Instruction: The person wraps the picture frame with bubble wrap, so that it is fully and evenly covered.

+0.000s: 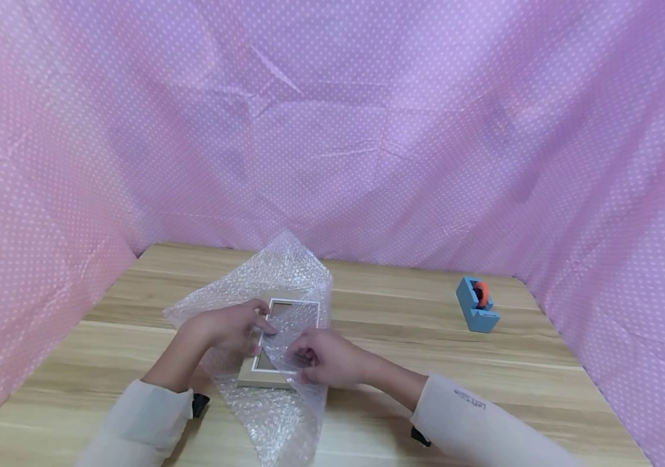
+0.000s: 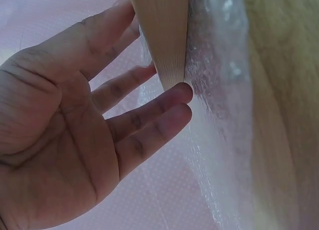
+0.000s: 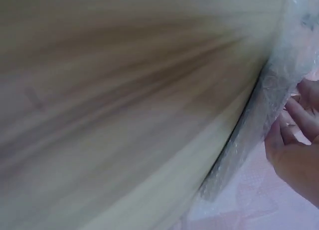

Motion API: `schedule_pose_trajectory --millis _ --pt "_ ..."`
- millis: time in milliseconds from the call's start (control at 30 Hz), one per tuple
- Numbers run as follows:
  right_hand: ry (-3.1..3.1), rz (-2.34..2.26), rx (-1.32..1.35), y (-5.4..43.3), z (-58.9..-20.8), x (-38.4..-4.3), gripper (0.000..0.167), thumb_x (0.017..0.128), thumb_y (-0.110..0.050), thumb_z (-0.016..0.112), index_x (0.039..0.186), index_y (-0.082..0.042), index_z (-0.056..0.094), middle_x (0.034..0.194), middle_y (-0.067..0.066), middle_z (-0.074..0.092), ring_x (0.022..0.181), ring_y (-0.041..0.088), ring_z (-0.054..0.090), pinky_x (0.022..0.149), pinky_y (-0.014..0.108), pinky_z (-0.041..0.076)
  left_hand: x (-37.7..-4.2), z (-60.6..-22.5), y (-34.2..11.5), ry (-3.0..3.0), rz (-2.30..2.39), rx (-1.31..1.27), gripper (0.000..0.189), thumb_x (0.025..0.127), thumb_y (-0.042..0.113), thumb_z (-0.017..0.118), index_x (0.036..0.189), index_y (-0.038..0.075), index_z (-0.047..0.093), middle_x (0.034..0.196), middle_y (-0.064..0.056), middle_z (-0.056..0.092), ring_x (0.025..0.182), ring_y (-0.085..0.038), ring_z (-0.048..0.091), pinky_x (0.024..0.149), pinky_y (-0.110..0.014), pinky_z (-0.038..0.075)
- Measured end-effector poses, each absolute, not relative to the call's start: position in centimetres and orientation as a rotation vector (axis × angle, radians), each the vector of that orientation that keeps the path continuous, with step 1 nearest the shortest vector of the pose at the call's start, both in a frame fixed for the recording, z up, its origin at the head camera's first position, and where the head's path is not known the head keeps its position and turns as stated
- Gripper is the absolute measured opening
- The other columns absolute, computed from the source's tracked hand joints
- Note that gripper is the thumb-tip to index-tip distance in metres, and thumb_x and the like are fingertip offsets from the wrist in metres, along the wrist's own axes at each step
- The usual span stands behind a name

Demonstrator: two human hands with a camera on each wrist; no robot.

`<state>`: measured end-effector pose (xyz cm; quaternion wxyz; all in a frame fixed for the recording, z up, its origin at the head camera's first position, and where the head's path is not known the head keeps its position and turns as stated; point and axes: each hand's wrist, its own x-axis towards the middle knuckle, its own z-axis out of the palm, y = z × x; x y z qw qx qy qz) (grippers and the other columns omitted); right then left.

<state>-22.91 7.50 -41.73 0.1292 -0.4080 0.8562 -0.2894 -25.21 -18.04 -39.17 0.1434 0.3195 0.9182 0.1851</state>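
Observation:
A light wooden picture frame [image 1: 268, 379] with a white inner border lies on a sheet of bubble wrap [image 1: 285, 408]. The wrap's right side is folded over part of its face. My left hand [image 1: 233, 327] rests at the frame's left edge, index fingertip on the face; in the left wrist view the lower fingers of that hand [image 2: 65, 125] are nearly straight beside the wooden side [image 2: 164, 35]. At the right, my right hand [image 1: 332, 357] pinches the folded wrap with curled fingers. In the right wrist view this hand [image 3: 294, 140] is partly cut off beside the wrap [image 3: 249, 120].
A blue tape dispenser [image 1: 475, 311] with an orange roll stands at the right of the wooden table [image 1: 402, 305]. Pink dotted cloth [image 1: 367, 143] hangs behind the table and along both sides.

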Motion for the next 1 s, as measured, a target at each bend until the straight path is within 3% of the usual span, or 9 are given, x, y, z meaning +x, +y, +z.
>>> schedule_pose_trajectory --millis 200,433,567,767,1000 --pt "2.624 -0.418 -1.513 9.6 -41.5 -22.4 0.041 0.083 -0.042 0.084 0.111 -0.015 0.073 0.113 -0.005 0.064 0.1 0.007 0.049 0.087 0.018 0.044 -25.2 -39.0 -17.9 2.66 0.568 0.895 0.042 0.08 0.012 0.085 0.121 0.01 0.076 0.14 -0.021 0.049 0.12 -0.035 0.056 0.102 -0.05 0.05" --pt "2.594 -0.203 -1.764 10.8 -42.2 -22.4 0.055 0.08 -0.058 0.078 0.117 -0.018 0.067 0.119 -0.006 0.061 0.109 0.009 0.052 0.098 0.022 0.045 -25.2 -39.4 -17.9 2.642 0.629 0.816 0.043 0.078 0.014 0.088 0.119 0.013 0.078 0.145 -0.02 0.046 0.12 -0.035 0.056 0.101 -0.049 0.05" --pt "2.571 -0.209 -1.74 11.2 -41.7 -22.9 0.06 0.085 -0.061 0.072 0.125 -0.017 0.068 0.128 -0.002 0.061 0.118 0.012 0.052 0.103 0.026 0.045 -25.2 -39.5 -17.8 2.637 0.64 0.811 0.043 0.077 0.013 0.088 0.119 0.013 0.078 0.145 -0.02 0.046 0.117 -0.032 0.057 0.099 -0.047 0.051" --pt "2.599 -0.279 -1.616 12.4 -41.7 -24.3 0.053 0.097 -0.052 0.065 0.134 -0.013 0.064 0.139 0.006 0.056 0.13 0.019 0.049 0.112 0.032 0.043 -25.2 -39.6 -17.8 2.636 0.637 0.806 0.043 0.077 0.013 0.088 0.119 0.014 0.078 0.147 -0.021 0.044 0.115 -0.031 0.058 0.1 -0.05 0.051" --pt "2.601 -0.253 -1.661 12.8 -42.3 -24.6 0.052 0.098 -0.053 0.063 0.134 -0.015 0.064 0.14 0.006 0.055 0.132 0.019 0.049 0.113 0.032 0.042 -26.2 -39.5 -20.4 2.659 0.68 0.852 0.041 0.093 0.022 0.075 0.131 0.009 0.07 0.144 -0.024 0.05 0.126 -0.044 0.054 0.105 -0.06 0.045"
